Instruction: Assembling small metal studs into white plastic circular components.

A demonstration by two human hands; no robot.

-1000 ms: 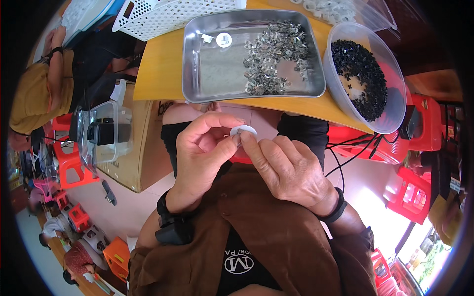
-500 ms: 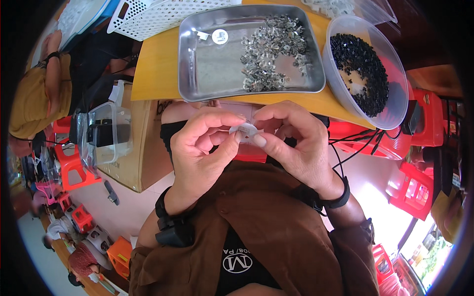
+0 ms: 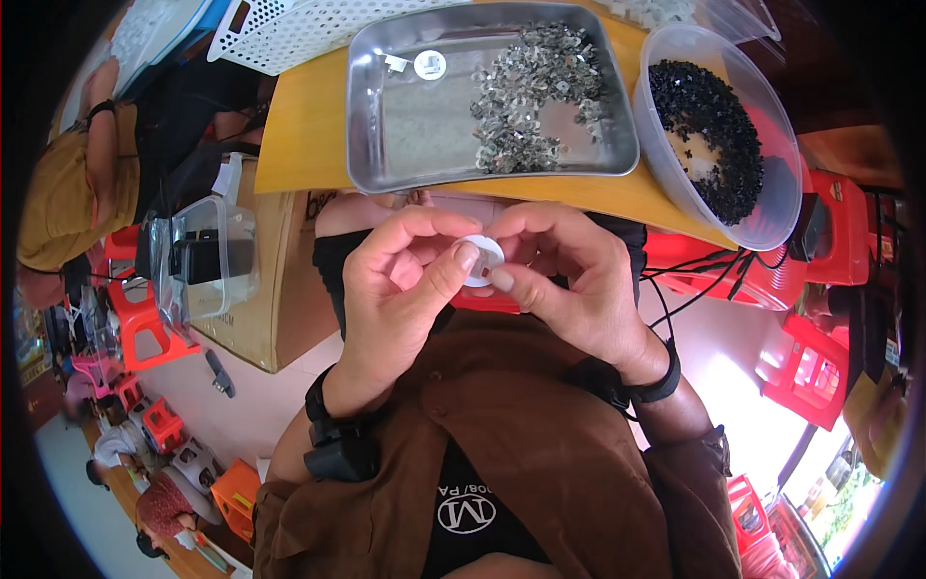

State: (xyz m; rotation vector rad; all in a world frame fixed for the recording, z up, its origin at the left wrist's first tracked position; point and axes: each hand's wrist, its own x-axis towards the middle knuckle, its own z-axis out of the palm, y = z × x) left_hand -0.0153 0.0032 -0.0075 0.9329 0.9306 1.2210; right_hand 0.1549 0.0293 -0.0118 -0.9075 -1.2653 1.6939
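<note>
Between my two hands, in front of the table edge, is a small round white plastic piece (image 3: 479, 253) with a dark and reddish detail on its face. My left hand (image 3: 405, 270) pinches it, thumb over its left side. My right hand (image 3: 569, 275) has thumb and forefinger at its right edge, closed on it too. Beyond my hands stands a steel tray (image 3: 415, 174) on the table. Inside it lie a heap of small metal clips (image 3: 531, 106), another round white piece (image 3: 430, 65) and a small white part (image 3: 394, 64).
Right of the tray, a clear round tub (image 3: 786, 183) holds many small black parts. A white perforated basket (image 3: 289, 39) is at the back left. Beside me on the left are a cardboard box (image 3: 280, 289) and a clear container (image 3: 222, 241). Red stools (image 3: 810, 367) and cables stand around.
The white piece has turned from a tilted, edge-on position so its round face now shows. Both hands keep hold of it, with the fingers slightly shifted.
</note>
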